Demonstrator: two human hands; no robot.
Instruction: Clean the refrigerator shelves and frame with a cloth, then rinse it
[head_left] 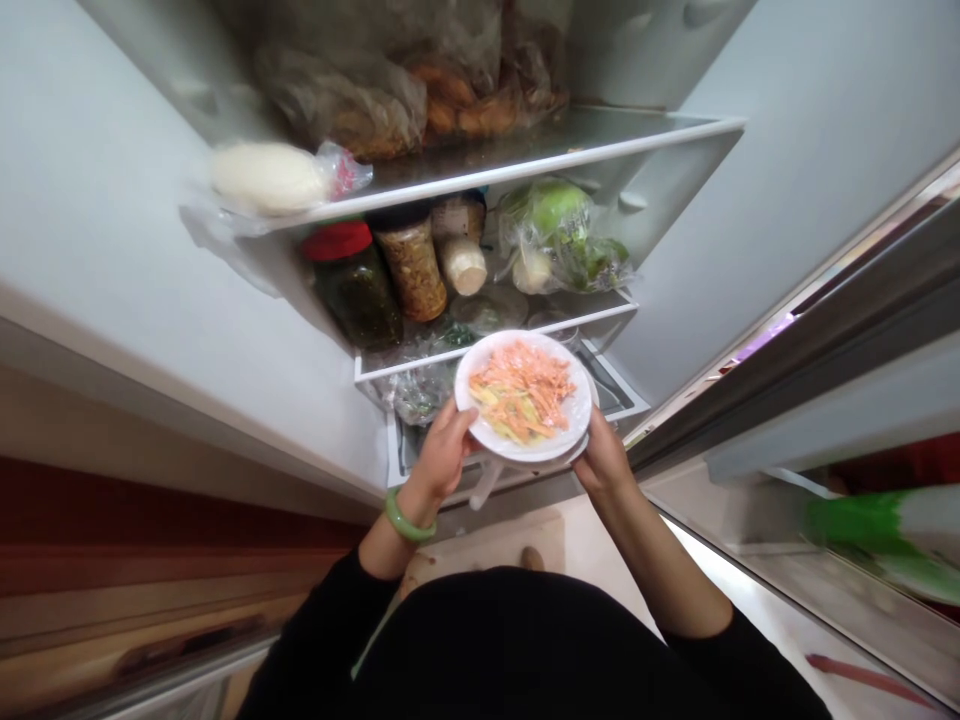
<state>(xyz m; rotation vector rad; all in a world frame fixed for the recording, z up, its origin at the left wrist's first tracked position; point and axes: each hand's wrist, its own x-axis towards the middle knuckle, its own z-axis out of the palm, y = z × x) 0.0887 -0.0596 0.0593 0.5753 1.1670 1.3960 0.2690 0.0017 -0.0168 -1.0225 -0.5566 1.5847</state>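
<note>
Left hand (442, 452) and right hand (602, 448) clamped on opposite rims of round plate (583, 402). Plate before front edge of middle shelf (412, 363), face up toward camera; white handle (487, 484) beneath points down-left. Open room between shelf edge and torso (525, 650). Jars (412, 265) crowd shelf's left end; bagged vegetables (559, 225) block right corner.
</note>
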